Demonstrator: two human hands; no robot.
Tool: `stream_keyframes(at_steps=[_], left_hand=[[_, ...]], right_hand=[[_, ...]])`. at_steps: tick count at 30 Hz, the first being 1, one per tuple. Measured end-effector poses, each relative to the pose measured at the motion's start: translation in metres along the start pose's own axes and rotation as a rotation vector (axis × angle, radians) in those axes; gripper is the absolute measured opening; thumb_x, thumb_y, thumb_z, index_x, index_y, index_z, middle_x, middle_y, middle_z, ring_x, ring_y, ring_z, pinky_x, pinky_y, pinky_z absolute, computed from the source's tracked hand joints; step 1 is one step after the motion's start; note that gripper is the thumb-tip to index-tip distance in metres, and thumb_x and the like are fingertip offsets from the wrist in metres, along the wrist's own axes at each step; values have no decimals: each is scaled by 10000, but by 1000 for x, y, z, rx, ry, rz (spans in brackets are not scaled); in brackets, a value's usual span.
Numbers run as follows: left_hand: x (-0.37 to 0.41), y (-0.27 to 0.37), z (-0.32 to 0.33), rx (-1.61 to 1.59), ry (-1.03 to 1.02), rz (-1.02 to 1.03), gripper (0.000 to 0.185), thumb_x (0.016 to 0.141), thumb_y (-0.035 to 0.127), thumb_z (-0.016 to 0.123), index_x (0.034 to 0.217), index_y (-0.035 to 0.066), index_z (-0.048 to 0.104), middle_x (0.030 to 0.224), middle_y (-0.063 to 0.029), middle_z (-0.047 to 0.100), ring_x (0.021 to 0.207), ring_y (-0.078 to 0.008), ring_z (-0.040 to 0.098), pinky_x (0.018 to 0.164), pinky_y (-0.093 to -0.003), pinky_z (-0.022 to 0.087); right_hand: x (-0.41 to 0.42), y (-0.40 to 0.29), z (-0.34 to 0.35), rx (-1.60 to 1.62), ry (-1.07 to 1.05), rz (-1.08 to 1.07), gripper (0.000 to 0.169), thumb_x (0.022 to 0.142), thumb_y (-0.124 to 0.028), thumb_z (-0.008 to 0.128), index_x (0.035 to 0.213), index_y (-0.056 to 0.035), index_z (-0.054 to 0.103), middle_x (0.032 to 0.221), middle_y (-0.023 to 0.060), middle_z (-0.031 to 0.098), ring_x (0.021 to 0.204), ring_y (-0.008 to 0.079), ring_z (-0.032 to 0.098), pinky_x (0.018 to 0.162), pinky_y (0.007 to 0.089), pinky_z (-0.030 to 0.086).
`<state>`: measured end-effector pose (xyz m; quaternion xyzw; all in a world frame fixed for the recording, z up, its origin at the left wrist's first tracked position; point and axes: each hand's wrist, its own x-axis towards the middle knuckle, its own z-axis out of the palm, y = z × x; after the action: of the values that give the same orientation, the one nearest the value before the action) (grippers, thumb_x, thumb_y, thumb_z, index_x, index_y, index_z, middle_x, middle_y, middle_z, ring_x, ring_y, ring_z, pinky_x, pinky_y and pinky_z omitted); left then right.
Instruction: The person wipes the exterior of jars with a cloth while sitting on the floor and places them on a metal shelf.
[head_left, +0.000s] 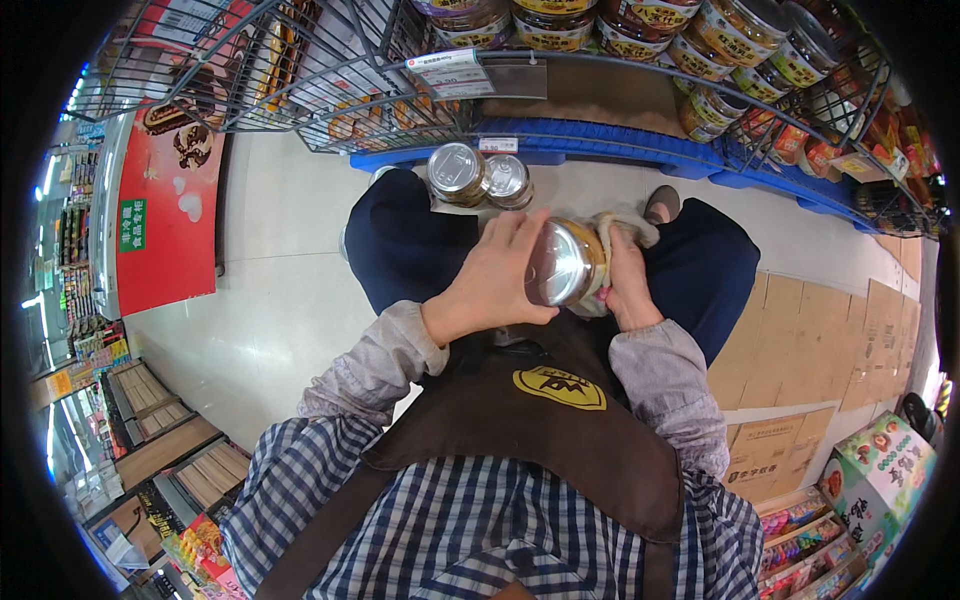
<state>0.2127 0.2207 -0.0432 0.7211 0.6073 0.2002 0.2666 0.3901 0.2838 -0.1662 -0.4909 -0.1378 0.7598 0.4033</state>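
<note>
Between my knees I hold a food jar tipped on its side, its shiny metal lid turned to the left. My left hand grips it around the lid end. A pale cloth is bunched in my right hand, which presses it against the jar's other end. Just beyond, two more jars with silver lids stand on the floor: a larger jar and a smaller-looking jar right beside it. Part of another lid shows behind my left knee.
A wire rack with several stacked jars stands in front over a blue pallet base. To the left is a red-fronted cabinet. Flattened cardboard covers the floor at right, near a printed carton.
</note>
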Motion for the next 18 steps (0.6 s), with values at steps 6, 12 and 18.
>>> stream_keyframes(at_steps=[6, 12, 18], left_hand=[[8, -42, 10, -4, -39, -198, 939, 509, 308, 803, 1271, -8, 354, 1150, -216, 435, 1088, -388, 449, 927, -416, 407], [45, -79, 50, 194, -189, -196, 964, 479, 342, 799, 1256, -28, 366, 1106, -248, 462, 1038, -432, 480, 882, -444, 441], [94, -112, 127, 365, -278, -154, 835, 503, 289, 747, 1191, -40, 407, 1129, -245, 453, 1076, -391, 466, 886, -426, 438]], right_hand=[[3, -49, -5, 312, -29, -175, 375, 959, -334, 406, 1159, -29, 494, 1082, 119, 581, 949, 255, 605, 803, 393, 518], [-10, -92, -4, 428, -317, -274, 465, 969, -399, 346, 1252, -48, 458, 1228, 107, 530, 1114, 267, 527, 949, 405, 436], [-18, -139, -16, 423, -293, -487, 471, 966, -361, 339, 1290, -30, 425, 1267, 127, 502, 1158, 278, 495, 996, 420, 393]])
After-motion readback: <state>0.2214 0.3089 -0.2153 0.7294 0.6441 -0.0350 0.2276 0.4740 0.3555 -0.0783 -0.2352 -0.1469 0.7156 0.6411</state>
